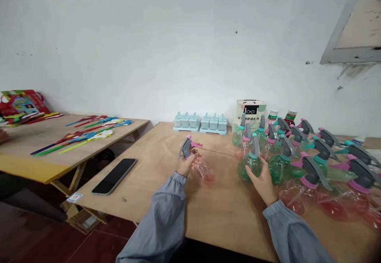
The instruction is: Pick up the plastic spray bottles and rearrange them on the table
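Note:
My left hand (187, 163) is closed around the neck of a pink spray bottle (203, 170). That bottle is tilted, its grey and pink trigger head pointing up and its clear pink body toward the right. To the right, my right hand (262, 179) grips the round body of a green spray bottle (245, 167), thumb in front and fingers at its right side. This bottle stands upright with a grey and teal head. Close by on the right stand several more spray bottles, such as a green one (279, 167) and a pink one (294, 196).
A black phone (114, 176) lies at the table's left edge. Light-blue popsicle moulds (213, 124) and a paper bag (248, 116) stand along the wall. Beyond a gap, a second table (18, 144) holds several colourful hand-shaped sticks (86, 136). Two bottles with red labels stand behind the spray bottles.

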Demonstrator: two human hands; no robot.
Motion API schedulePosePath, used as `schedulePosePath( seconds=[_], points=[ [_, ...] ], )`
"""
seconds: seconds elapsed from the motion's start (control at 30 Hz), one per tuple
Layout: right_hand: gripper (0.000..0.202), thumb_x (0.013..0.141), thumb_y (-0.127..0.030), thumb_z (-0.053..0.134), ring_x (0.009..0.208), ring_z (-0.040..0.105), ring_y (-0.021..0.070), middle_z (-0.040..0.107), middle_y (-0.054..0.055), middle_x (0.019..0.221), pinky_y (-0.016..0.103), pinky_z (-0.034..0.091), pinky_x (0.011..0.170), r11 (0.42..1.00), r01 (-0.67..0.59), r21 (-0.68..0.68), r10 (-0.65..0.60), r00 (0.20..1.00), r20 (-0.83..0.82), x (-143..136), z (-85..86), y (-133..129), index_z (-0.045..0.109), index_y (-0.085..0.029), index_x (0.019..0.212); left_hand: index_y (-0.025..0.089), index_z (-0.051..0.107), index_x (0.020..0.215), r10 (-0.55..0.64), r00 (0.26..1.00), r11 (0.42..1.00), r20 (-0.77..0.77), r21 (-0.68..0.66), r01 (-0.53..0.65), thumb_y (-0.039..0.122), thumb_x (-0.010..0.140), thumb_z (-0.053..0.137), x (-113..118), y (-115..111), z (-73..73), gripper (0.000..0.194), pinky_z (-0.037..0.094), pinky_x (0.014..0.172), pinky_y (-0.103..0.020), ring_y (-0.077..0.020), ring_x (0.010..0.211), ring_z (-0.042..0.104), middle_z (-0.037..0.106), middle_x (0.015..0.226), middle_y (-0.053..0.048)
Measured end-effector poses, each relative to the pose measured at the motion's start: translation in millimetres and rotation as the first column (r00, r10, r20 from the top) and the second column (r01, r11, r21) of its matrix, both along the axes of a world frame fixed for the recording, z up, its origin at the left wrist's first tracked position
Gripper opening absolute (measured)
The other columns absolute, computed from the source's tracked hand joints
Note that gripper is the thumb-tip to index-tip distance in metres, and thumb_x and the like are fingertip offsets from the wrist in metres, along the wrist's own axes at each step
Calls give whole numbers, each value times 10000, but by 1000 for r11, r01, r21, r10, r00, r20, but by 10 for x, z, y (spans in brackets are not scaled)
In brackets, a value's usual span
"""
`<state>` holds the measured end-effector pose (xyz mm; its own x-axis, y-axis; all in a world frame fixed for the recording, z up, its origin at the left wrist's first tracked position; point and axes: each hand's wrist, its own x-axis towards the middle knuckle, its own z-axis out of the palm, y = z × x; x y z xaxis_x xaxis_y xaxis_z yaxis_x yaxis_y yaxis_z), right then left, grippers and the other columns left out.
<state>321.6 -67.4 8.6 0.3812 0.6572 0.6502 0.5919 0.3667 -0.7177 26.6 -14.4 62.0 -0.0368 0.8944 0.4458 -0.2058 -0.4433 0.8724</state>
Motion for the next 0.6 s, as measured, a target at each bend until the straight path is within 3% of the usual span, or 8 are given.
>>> schedulePosePath(
  seconds=[0.13,0.23,0.4,0.53,0.6],
  points=[
    [677,755,-555,650,1116,589,314,589,176,1208,511,465,983,1000,13,15,-13,1000,13,6,-16,14,462,-151,1265,189,621,776,14,998,1000,-69,-27,-16,486,629,681,-26,-36,-1,336,538,783,-441,-240,729,651,643,725,-48],
    [687,755,-558,654,1117,587,317,590,176,1209,520,464,980,1000,12,10,-12,1000,9,7,-22,17,457,-151,1272,183,647,751,-6,992,1000,-123,-22,3,429,628,712,-17,-80,27,282,536,778,-424,-236,712,649,645,691,-46],
    [659,780,-541,648,1125,582,300,583,162,1222,511,460,989,1000,-5,20,5,1000,11,-8,-1,1,452,-167,1286,218,714,931,-25,947,995,-320,80,53,333,657,767,188,-138,95,302,547,810,-396,-215,742,655,697,783,-47],
    [649,779,-544,647,1139,569,303,578,159,1221,510,453,997,1000,3,30,-4,1000,17,-12,9,-6,462,-169,1274,241,705,978,96,949,987,-301,153,-51,377,645,799,279,-140,76,372,508,929,-447,-260,894,663,723,892,-66],
    [657,778,-545,650,1144,566,306,573,161,1228,516,446,1003,1000,-1,17,1,1000,12,-10,9,-7,458,-167,1279,244,663,1095,168,958,968,-234,222,-115,408,657,780,246,-163,28,483,449,1019,-472,-284,1028,648,710,1059,-87]
  ],
)
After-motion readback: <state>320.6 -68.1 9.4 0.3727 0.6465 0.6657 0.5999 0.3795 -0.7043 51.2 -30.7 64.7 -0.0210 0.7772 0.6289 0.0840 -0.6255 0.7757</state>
